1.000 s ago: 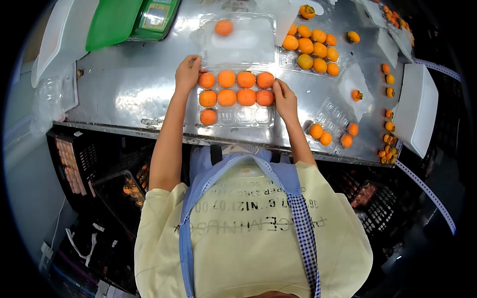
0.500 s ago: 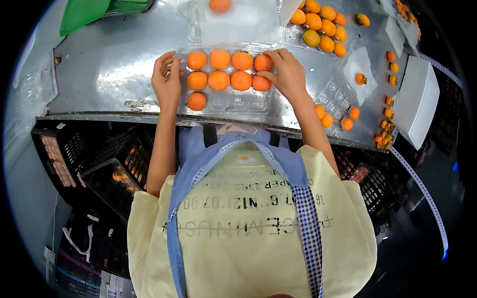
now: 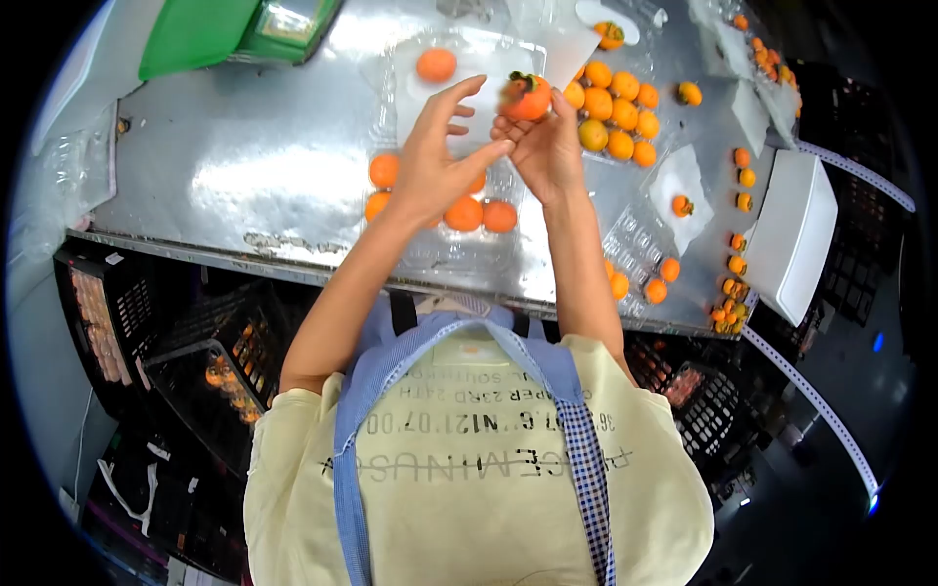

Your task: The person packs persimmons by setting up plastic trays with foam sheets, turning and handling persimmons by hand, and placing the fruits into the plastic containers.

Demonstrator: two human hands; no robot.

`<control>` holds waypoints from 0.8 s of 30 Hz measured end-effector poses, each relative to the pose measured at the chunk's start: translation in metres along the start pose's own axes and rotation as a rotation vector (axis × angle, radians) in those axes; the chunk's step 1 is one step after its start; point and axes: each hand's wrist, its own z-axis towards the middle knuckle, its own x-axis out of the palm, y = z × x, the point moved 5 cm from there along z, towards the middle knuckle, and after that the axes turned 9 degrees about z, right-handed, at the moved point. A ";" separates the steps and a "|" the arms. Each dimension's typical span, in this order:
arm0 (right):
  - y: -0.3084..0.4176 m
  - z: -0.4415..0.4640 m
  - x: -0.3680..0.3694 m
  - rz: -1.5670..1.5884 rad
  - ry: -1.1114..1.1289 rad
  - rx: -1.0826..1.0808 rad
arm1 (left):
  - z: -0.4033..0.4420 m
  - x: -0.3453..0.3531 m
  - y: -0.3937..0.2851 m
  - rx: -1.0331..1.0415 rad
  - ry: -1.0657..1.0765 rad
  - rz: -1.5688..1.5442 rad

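My right hand (image 3: 547, 146) holds a persimmon (image 3: 531, 99) above the tray, its green calyx up and a dark blurred patch on one side. My left hand (image 3: 440, 161) is open beside it, fingers apart and not touching the fruit. Below, a clear plastic tray (image 3: 459, 256) holds persimmons in rows, one of them at the lower right (image 3: 499, 216); my left hand and forearm cover part of it. Behind it, another persimmon (image 3: 436, 64) rests on a white sheet (image 3: 415, 112) in a second clear container.
A cluster of persimmons (image 3: 623, 114) sits to the right, near a part-filled tray (image 3: 635, 239). One persimmon (image 3: 682, 205) lies on white paper. A white box (image 3: 793, 234) stands at the right edge, a green container (image 3: 195, 39) at upper left. Black crates (image 3: 210, 361) are below the table.
The upper-right persimmon has left the front tray, and my right hand now holds one higher up. My left hand has moved from the tray's left side up and right across it. The view has shifted.
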 end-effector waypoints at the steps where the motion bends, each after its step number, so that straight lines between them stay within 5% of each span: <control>1: 0.001 0.006 0.009 -0.018 0.008 0.009 | 0.010 0.002 -0.007 0.033 -0.014 0.030; 6: -0.010 0.019 0.034 -0.214 -0.037 0.075 | 0.044 -0.004 0.005 0.056 0.072 -0.171; 8: -0.008 0.029 0.028 -0.387 -0.095 0.093 | 0.052 -0.005 0.033 -0.319 0.051 -0.499; 9: -0.004 0.032 0.026 -0.471 -0.069 0.009 | 0.059 -0.006 0.042 -0.487 0.037 -0.672; 13: 0.025 0.021 0.046 -0.751 -0.113 -0.369 | 0.065 -0.006 0.037 -0.578 0.059 -1.122; 16: 0.034 -0.005 0.092 -1.110 0.064 -0.771 | 0.050 -0.005 0.017 -0.623 0.134 -1.197; 19: 0.035 -0.021 0.116 -1.447 0.223 -0.870 | 0.038 -0.001 0.008 -0.601 0.256 -1.023; 24: 0.030 -0.042 0.093 -0.622 0.258 -0.502 | 0.008 -0.009 -0.031 -0.516 0.302 -0.992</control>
